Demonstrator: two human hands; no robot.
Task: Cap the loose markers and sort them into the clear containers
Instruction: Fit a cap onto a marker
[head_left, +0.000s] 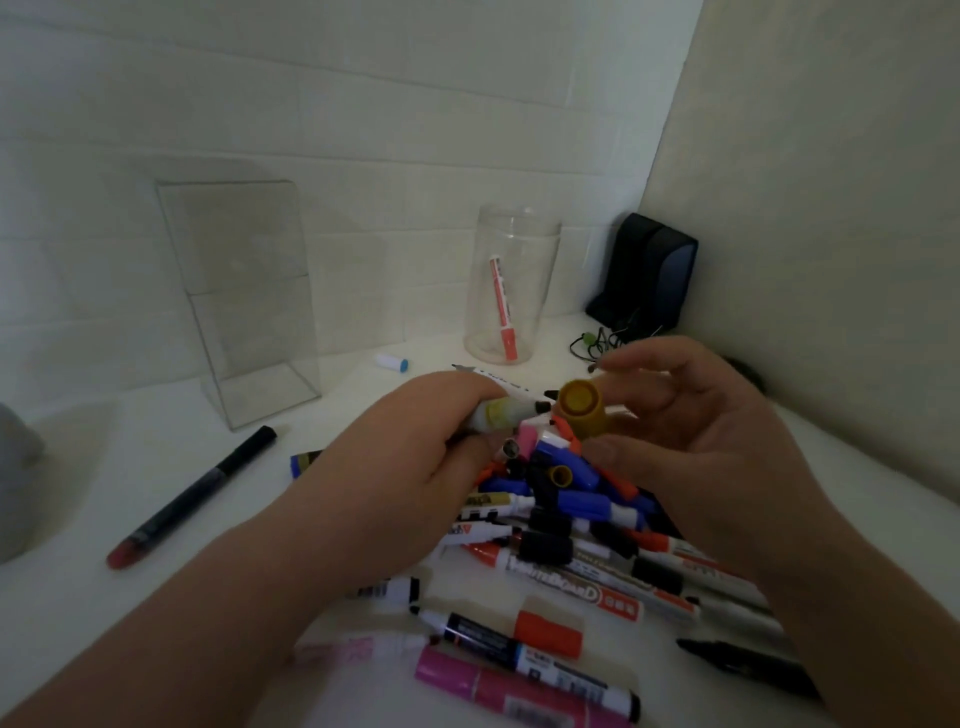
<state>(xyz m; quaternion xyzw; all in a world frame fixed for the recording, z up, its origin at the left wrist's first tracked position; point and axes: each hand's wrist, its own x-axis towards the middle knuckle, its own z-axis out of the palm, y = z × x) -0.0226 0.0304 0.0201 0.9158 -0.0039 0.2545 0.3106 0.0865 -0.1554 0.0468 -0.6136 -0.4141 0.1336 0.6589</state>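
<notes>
My left hand (415, 457) grips an uncapped yellow marker (511, 411), its dark tip pointing right. My right hand (691, 441) pinches a yellow cap (582, 408), open end facing the tip, a small gap between them. Both are held above a heap of loose markers and caps (561, 525) in blue, orange, black and pink. A round clear jar (511, 280) behind the heap holds one red marker (503, 306). A tall rectangular clear container (244, 301) stands at the back left with nothing seen inside.
A long black pen with a red end (192, 499) lies left of the heap. A small white and blue cap (393, 362) sits near the jar. A black speaker (647, 270) with cables stands in the back right corner. White walls close off the back and right.
</notes>
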